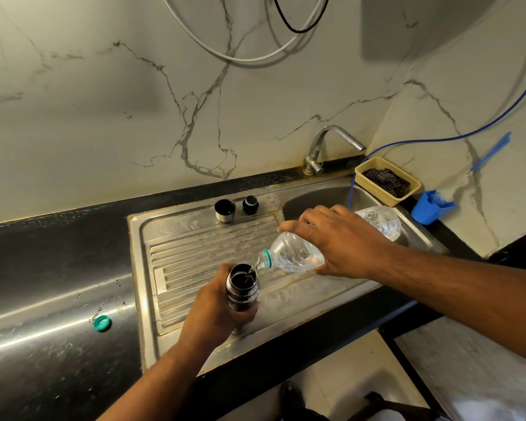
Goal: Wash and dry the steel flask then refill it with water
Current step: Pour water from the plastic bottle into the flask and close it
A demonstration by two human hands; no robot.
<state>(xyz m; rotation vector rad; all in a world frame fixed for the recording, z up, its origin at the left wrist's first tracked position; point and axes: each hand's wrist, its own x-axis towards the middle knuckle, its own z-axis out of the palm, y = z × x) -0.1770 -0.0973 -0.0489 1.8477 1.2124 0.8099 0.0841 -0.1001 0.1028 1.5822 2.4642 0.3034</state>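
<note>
Left hand [220, 311] and right hand [342, 241] bare, forearms uncovered out to frame edge. Below the counter: one dark shoe [289, 391], rounded toe, detail blurred.

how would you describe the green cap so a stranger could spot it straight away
Start at the ribbed drainboard, then move to the dark counter on its left. The cap lies there by itself among a few water drops, nearer the front edge than the wall. It is small, round and green, unlike the steel cup and black stopper standing at the drainboard's back edge.
</note>
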